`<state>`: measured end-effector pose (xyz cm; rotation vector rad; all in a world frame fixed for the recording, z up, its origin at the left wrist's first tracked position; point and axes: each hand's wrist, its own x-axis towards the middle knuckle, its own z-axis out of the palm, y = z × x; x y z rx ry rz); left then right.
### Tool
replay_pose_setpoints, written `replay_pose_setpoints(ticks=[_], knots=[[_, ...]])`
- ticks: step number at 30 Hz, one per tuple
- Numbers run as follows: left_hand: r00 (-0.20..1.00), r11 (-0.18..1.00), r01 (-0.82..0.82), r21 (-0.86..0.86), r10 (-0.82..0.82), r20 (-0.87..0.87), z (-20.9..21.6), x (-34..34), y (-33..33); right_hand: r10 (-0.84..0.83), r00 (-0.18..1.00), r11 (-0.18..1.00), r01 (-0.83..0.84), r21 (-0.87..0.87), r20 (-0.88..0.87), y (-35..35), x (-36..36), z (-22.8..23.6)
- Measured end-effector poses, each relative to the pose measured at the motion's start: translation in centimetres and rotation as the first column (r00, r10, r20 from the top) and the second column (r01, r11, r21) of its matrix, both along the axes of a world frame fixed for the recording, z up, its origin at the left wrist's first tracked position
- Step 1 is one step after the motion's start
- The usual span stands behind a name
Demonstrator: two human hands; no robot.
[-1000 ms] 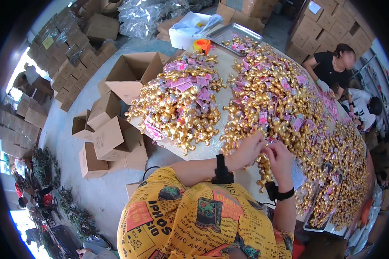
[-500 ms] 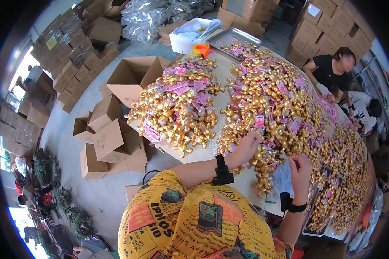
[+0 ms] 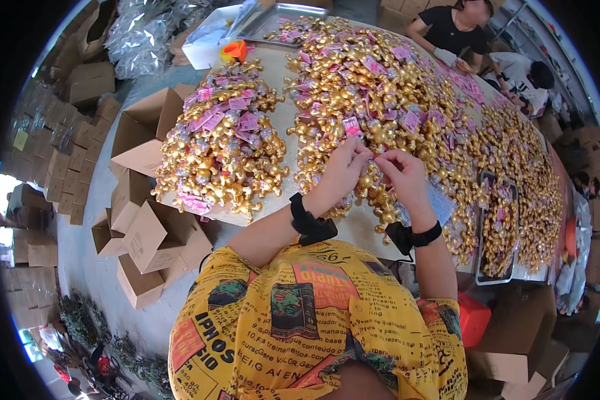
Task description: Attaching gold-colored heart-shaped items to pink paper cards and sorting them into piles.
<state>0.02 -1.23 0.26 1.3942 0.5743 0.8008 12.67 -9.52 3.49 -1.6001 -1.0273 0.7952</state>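
At the table | left hand, right hand fingers drawn in pinch-like, hold unclear | gold figures heaped around (pink tag beyond left fingertips) | crowding could snag wristbands, spilling figures

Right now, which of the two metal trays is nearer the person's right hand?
The tray on the right, heaped with gold pieces; the other tray lies farther off, beside the white box.
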Motion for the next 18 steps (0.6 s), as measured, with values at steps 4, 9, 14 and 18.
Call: replay_pose_setpoints(ticks=[4,9,14,18], knots=[[0.994,0.994,0.111,-0.02,-0.111,-0.014,0.3,-0.5,0.0,0.002,0.994,1.0,0.0,0.016,-0.108,0.0,0.5,-0.5],[0.976,0.978,0.204,-0.044,-0.206,-0.07,0.3,-0.7,0.4,-0.005,0.982,0.999,0.015,0.051,-0.188,-0.2,0.8,-1.3],[0.954,0.963,0.255,-0.092,-0.266,-0.139,0.3,-0.5,0.8,-0.033,0.966,0.998,0.045,0.044,-0.255,-0.1,0.7,-1.8],[0.939,0.956,0.285,-0.074,-0.294,-0.18,0.4,-0.5,1.1,-0.041,0.974,0.997,0.056,0.059,-0.221,-0.2,0.5,-2.2]])
